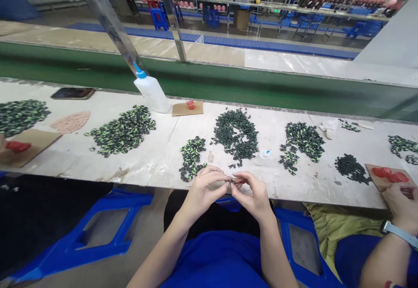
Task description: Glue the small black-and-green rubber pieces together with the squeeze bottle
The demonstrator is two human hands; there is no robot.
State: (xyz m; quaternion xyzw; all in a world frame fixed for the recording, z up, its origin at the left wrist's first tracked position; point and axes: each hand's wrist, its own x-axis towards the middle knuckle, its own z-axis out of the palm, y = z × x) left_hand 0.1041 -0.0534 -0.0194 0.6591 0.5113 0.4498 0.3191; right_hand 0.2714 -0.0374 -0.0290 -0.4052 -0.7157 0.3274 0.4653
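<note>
My left hand and my right hand meet at the near edge of the table, fingertips pinched together. Between them is a small dark piece, mostly covered by the fingers; both hands appear to grip it. Just beyond my left hand lies a pile of small dark pieces with light-green parts. Farther off, a larger heap of plain dark-green pieces spreads in a rough ring. A small clear bottle with a blue tip lies beyond my right hand.
A white squeeze bottle leans near a cardboard piece bearing a red cap. More piles line the white table. At right, a co-worker's hand rests by red lumps. A phone lies left.
</note>
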